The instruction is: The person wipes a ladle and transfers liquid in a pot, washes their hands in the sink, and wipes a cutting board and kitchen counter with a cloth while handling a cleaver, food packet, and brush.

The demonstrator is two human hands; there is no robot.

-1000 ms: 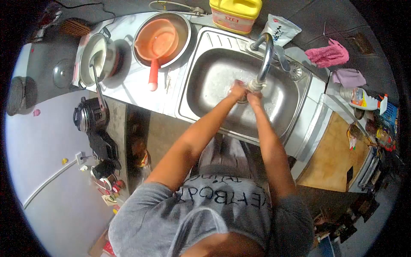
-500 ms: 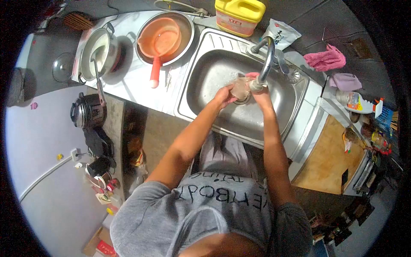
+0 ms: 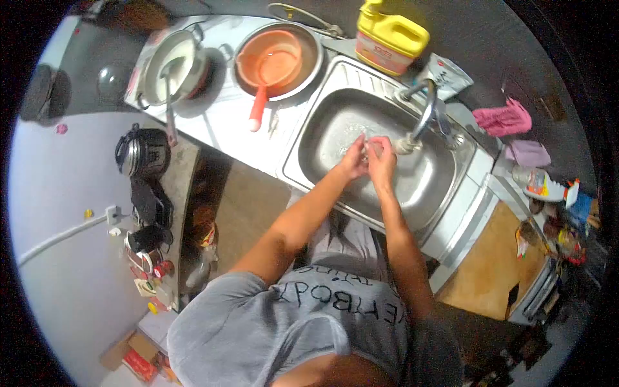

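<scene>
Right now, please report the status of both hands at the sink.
Left hand, right hand together over sink. Pale item between them, too blurred to name. Faucet close beside right hand.

Clock centred on both hands. Tap (image 3: 427, 113) obstructs at 1 to 2 o'clock, its spout end just beside the right hand (image 3: 382, 158). Open room inside the sink (image 3: 422, 193) at 4 o'clock; more at 10, past the left hand (image 3: 354, 161). Yellow jug (image 3: 388, 53) blocks 12, beyond the rim. Dipper handle (image 3: 258, 108) juts over the worktop (image 3: 222, 142) near 10.
</scene>
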